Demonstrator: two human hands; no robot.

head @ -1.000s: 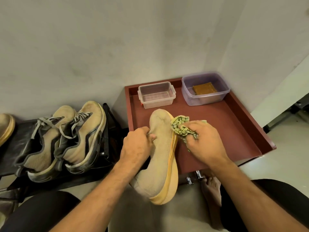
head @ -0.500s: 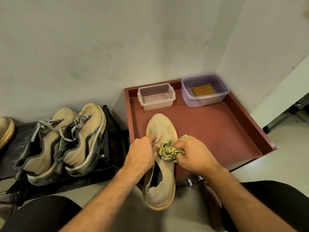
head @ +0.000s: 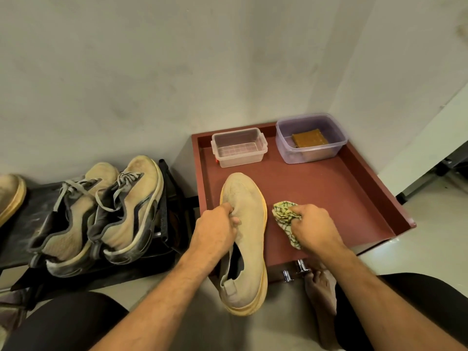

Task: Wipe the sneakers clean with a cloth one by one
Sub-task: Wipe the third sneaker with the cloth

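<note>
Beige sneaker [head: 244,224] pinched at its upper by the left hand [head: 215,230], toe on the red tray [head: 329,198].

Patterned cloth [head: 285,217] is clutched by the right hand [head: 312,228] just beside it; two plastic tubs [head: 239,148] are seen behind, laced sneakers [head: 101,211] left.

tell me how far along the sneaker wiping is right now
Done: nothing looks clearly finished. In hand: the left hand grips the tan slip-on sneaker over the red tray, while the right hand holds the bunched cloth beside it, off the shoe. Left: the laced pair on the black rack looks dusty, and another shoe shows at the left edge.
</note>
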